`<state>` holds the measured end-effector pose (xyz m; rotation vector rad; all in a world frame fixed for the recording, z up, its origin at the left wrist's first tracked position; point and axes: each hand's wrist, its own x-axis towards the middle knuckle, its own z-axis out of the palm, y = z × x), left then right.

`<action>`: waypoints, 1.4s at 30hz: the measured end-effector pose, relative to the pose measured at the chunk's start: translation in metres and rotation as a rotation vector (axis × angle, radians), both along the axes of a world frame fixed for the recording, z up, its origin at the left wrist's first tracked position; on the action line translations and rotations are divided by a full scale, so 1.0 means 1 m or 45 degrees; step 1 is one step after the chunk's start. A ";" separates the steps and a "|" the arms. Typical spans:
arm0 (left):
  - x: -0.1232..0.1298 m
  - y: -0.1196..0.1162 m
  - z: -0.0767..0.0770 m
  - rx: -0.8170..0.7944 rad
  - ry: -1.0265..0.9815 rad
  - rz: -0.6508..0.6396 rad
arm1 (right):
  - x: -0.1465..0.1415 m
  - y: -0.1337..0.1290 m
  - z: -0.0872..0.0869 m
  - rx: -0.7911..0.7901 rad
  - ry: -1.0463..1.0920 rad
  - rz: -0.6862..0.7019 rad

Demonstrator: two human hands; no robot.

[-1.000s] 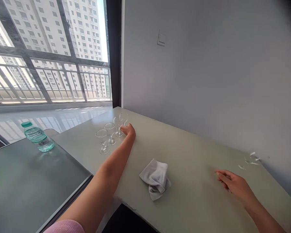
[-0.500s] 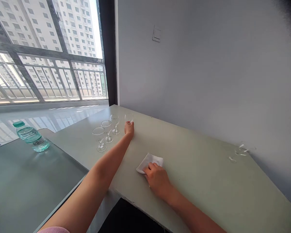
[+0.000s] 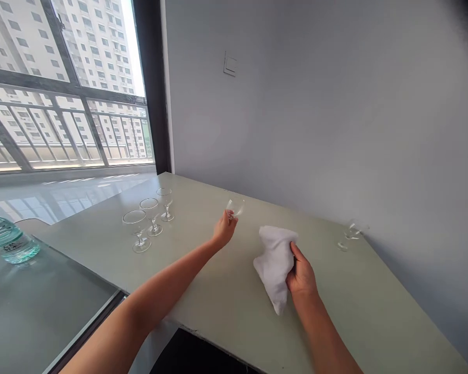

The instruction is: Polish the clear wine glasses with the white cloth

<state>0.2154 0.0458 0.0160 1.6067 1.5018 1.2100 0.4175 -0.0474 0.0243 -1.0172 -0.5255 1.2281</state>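
Note:
My left hand is closed around the lower part of a clear stemmed glass, its bowl showing above my fingers. The stem and foot are hidden by the hand. To the right, my right hand grips a white cloth by its right side; the cloth hangs loosely, partly unfolded, over the table. Left of my left hand, three similar glasses stand upright in a slanting row: a near glass, a middle glass and a far glass.
Another clear glass is by the wall at the right back of the pale table. A water bottle stands on the darker, adjoining table at left. The grey wall borders the table's far side.
My left hand has lifted its glass and brought it rightward, away from the row. My right hand has picked the cloth up off the table, and it has come unfolded. The view has turned right.

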 end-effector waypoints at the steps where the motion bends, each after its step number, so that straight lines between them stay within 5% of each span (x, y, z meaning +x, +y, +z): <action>1: 0.005 -0.006 -0.003 0.028 0.085 -0.033 | 0.005 -0.001 0.001 0.024 0.004 -0.033; 7: 0.019 -0.032 -0.010 0.375 0.678 -0.307 | 0.004 -0.008 0.015 0.278 -0.024 -0.087; 12: 0.017 -0.038 -0.013 0.600 0.788 -0.417 | -0.024 -0.023 0.018 0.373 -0.575 0.237; 17: 0.012 -0.038 -0.014 0.602 0.803 -0.390 | -0.021 -0.028 0.018 0.311 -1.039 0.508; 22: 0.017 -0.044 -0.016 0.509 0.879 -0.532 | -0.009 -0.019 0.006 0.231 -1.056 0.761; 26: 0.017 -0.047 -0.014 0.525 0.864 -0.658 | -0.015 -0.011 -0.009 0.145 -0.997 0.763; 33: 0.011 -0.048 0.011 0.628 0.748 -0.621 | -0.016 -0.008 -0.008 0.055 -0.184 0.583; 37: 0.007 -0.046 0.017 0.513 0.723 -0.689 | -0.009 -0.012 -0.001 0.113 -0.499 0.728; 42: -0.005 -0.042 0.022 -0.139 0.533 -1.033 | -0.008 -0.018 0.007 0.158 -0.850 0.852</action>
